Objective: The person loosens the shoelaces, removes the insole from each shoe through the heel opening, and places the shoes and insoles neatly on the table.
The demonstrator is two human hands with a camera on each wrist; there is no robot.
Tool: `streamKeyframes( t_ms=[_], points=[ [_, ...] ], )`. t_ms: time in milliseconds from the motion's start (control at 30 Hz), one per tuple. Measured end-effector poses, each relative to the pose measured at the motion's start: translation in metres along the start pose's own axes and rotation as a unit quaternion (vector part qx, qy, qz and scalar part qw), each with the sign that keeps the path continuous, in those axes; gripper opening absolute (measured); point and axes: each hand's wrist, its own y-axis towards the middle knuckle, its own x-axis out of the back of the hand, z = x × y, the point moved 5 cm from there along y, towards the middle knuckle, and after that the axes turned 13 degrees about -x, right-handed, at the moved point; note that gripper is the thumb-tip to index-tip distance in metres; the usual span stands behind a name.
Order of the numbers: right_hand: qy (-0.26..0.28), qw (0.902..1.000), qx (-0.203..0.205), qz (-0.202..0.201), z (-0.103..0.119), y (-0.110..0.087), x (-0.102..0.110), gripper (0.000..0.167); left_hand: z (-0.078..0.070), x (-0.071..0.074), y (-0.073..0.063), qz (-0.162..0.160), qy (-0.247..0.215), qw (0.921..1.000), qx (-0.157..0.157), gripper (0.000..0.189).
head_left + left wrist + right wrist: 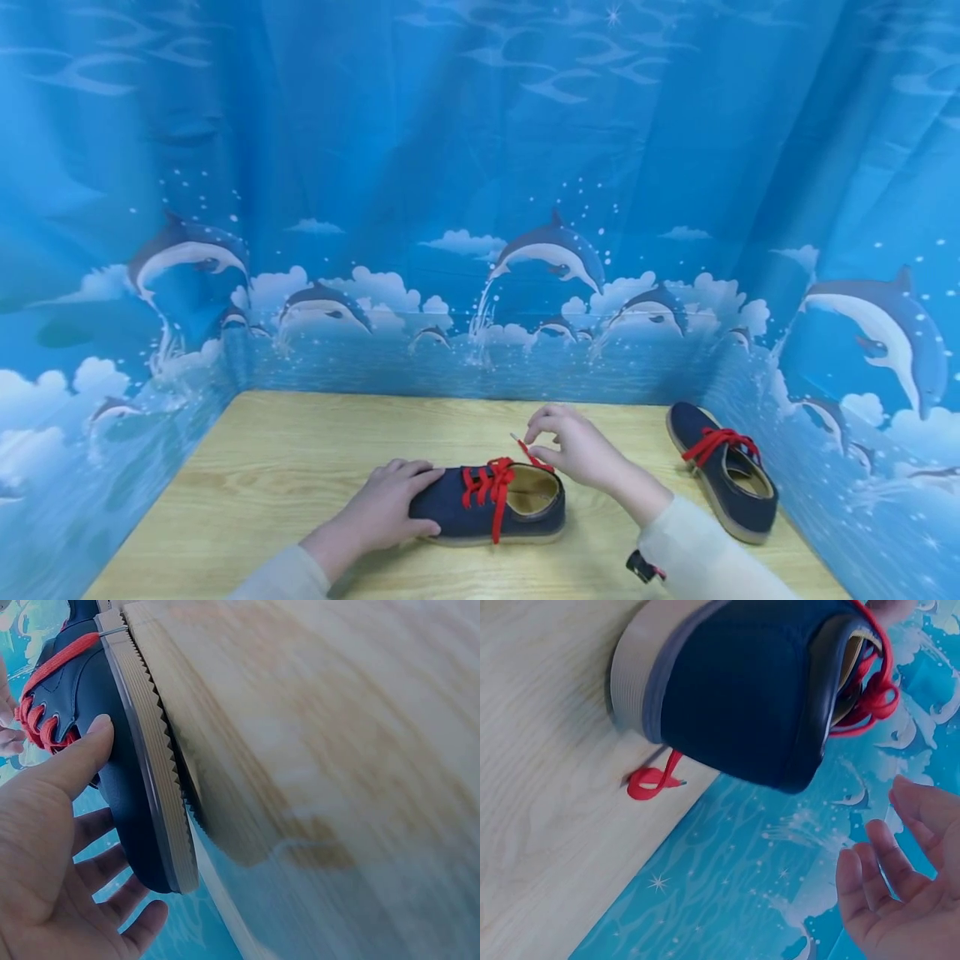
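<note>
A navy shoe [442,504] with red laces lies on the table, its toe to the left. My left hand [378,504] holds it around the toe; in the left wrist view, the thumb [94,742] presses the near side and the fingers reach behind. The red shoelace [501,479] is knotted at the top, one end hanging down the near side. Its other end [652,780] is looped on the table beyond the shoe. My right hand [581,446] hovers beside the heel opening, fingers loosely bent, nothing in them in the right wrist view.
A second navy shoe [731,479] with red laces stands at the right side of the table [300,450]. A blue dolphin-print curtain [450,167] surrounds the table's back and sides. A small dark device [643,567] is at the right sleeve.
</note>
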Motion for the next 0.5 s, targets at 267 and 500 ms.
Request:
streamKeyframes(
  t_ms=[267, 500],
  points=[
    [0.001, 0.9999, 0.012, 0.007, 0.006, -0.011, -0.006, 0.013, -0.001, 0.001, 0.000, 0.005, 0.003, 1.0000, -0.001, 0.079],
    [-0.003, 0.9998, 0.020, 0.007, 0.014, -0.019, -0.009, 0.012, -0.002, 0.002, 0.001, 0.000, 0.004, 1.0000, -0.004, 0.079]
  ],
)
